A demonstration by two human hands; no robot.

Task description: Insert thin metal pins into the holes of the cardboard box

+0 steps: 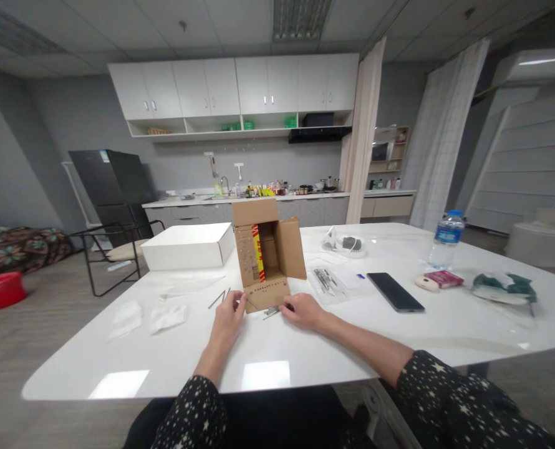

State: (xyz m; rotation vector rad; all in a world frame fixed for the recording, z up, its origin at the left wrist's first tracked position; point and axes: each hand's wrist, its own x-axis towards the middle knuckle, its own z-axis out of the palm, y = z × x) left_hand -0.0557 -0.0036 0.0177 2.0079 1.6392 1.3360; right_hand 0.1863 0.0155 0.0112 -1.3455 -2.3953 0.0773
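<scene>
An open cardboard box (270, 249) stands on the white table with its flaps spread. One flap, with rows of small holes, lies towards me. At its left edge my left hand (231, 315) is closed in a pinch, with a thin metal rod (251, 303) showing at the fingertips. Similar thin rods (216, 299) lie on the table just left of that hand. My right hand (304, 310) has its fingers pressed together beside a small pile of thin metal pieces (272, 311). What it pinches is too small to name.
A white box (188, 246) stands left of the cardboard box, with crumpled tissues (168, 318) before it. To the right are a clear bag of metal pieces (327, 282), a black phone (394, 292), a coiled white cable (350, 244) and a water bottle (446, 240).
</scene>
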